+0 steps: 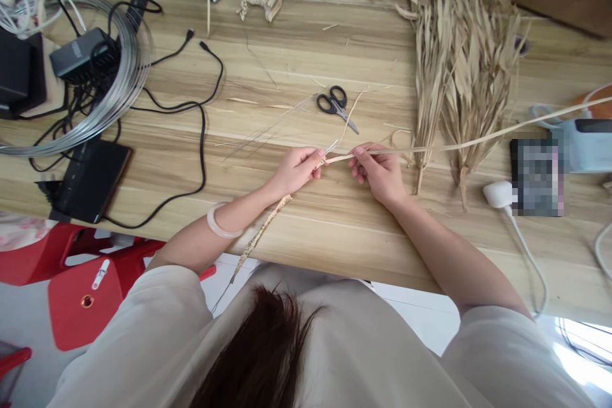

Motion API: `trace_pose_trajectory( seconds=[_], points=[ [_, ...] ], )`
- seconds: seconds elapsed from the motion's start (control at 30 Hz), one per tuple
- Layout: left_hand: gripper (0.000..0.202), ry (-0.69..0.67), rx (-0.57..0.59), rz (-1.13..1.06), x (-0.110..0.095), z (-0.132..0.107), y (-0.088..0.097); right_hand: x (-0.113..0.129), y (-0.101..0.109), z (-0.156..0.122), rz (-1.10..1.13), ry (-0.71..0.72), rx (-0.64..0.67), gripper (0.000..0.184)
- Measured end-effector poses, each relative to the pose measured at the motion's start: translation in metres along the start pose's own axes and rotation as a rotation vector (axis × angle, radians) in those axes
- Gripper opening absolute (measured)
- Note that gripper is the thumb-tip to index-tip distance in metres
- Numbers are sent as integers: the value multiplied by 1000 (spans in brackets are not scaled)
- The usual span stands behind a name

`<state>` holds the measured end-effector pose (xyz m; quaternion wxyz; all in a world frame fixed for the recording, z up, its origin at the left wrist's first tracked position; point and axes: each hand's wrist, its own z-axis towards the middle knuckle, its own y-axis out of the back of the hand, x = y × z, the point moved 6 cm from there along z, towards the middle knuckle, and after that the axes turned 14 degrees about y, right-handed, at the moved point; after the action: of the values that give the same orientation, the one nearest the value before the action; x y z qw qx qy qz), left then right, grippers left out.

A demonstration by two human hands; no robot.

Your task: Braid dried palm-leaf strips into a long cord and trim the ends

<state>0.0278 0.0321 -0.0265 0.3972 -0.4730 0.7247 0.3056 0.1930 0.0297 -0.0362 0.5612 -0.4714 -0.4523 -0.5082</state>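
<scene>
My left hand (302, 169) pinches a wire stem wrapped in pale dried fibre (262, 233); its wrapped length slants down past the table's front edge and ends in bare wire. A short wire end sticks out beyond my left fingertips. Between finger and thumb, my right hand (377, 172) grips a long pale flat strip (502, 134). This strip runs from the stem at my left fingers through my right hand and off to the right edge. Black-handled scissors (338, 107) lie just beyond my hands, blades towards me.
Bundles of dried leaves (461, 64) lie at the right. At the left are a coil of silver wire (136, 57), black cables (203, 146) and a black box (98, 178). A white plug (498, 194) rests at the right; a red stool (83, 303) stands below the table.
</scene>
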Motion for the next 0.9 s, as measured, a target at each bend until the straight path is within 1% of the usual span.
trace_pose_trajectory(
  seconds=[0.3,0.53,0.9],
  points=[
    [26,67,-2,-68,3,1,0,0,0,0,-2,4,-2,35],
    [30,73,-6,-82,1,0,0,0,0,0,-22,-2,2,36],
    [28,16,23,-49,1,1,0,-1,0,0,-15,3,11,36]
  ],
)
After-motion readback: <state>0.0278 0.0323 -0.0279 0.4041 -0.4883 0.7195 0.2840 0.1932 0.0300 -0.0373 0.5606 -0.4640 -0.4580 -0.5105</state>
